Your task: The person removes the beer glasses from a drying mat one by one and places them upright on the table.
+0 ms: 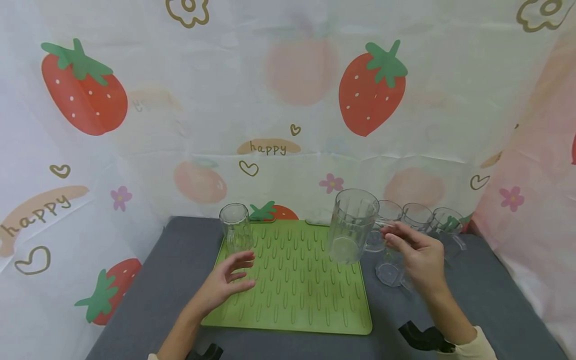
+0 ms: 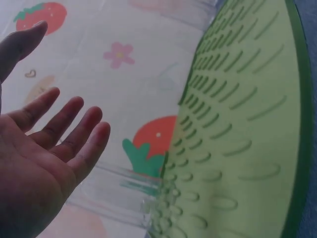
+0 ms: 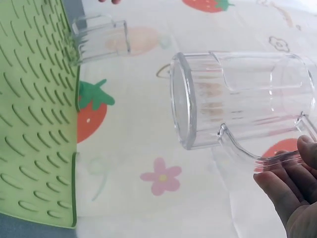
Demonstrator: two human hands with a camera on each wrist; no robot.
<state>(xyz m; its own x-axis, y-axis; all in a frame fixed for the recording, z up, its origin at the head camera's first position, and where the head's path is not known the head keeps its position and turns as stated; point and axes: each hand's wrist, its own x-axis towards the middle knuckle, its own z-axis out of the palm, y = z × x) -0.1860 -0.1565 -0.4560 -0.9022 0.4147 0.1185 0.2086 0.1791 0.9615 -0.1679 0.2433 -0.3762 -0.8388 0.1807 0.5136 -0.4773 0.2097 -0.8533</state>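
By its handle, my right hand [image 1: 420, 257] holds a clear ribbed mug [image 1: 353, 225] above the right half of a green drying mat [image 1: 297, 305]. Thumb and fingers pinch that handle in the right wrist view, where the mug [image 3: 237, 99] shows its thick base. At the mat's back left corner stands another clear mug [image 1: 236, 230]. My left hand [image 1: 225, 277] hovers in front of it, over the mat's left side, holding nothing. In the left wrist view, this hand [image 2: 54, 153] has its palm showing and fingers spread.
Right of the mat, several more clear mugs stand on the grey table [image 1: 477, 300], among them one nearer mug [image 1: 390, 274] and a far right mug [image 1: 447, 220]. Behind the table hangs a white cloth [image 1: 225, 100] printed with strawberries, with more cloth along both sides.
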